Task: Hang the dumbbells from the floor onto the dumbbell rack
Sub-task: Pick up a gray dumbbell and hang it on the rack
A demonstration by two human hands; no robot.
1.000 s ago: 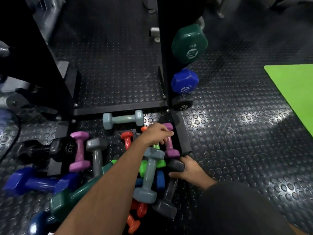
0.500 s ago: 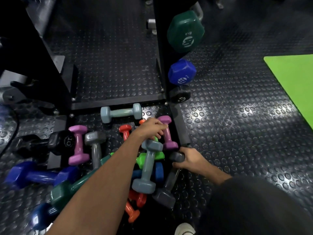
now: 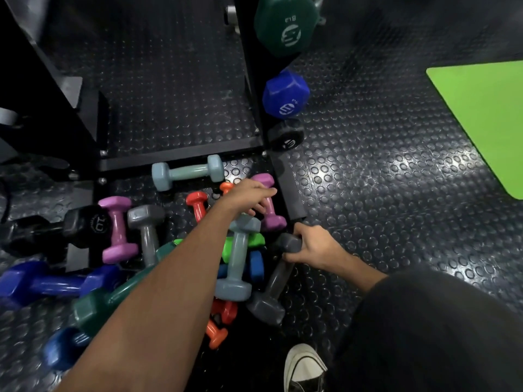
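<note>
Beside the dumbbell rack (image 3: 252,80), three dumbbells hang: green (image 3: 284,24), blue (image 3: 284,93), black (image 3: 285,135). Over a dozen lie piled on the floor (image 3: 368,179) at its foot. Left hand (image 3: 249,195) fingers curl over a purple dumbbell (image 3: 268,205); grip unclear. Right hand (image 3: 317,247) fingers clasp a grey dumbbell (image 3: 278,274). Upper rack cut off.

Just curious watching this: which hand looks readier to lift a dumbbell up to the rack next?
The right hand: it already grips the dark grey dumbbell at its top end. The left hand only reaches at the purple dumbbell.
</note>
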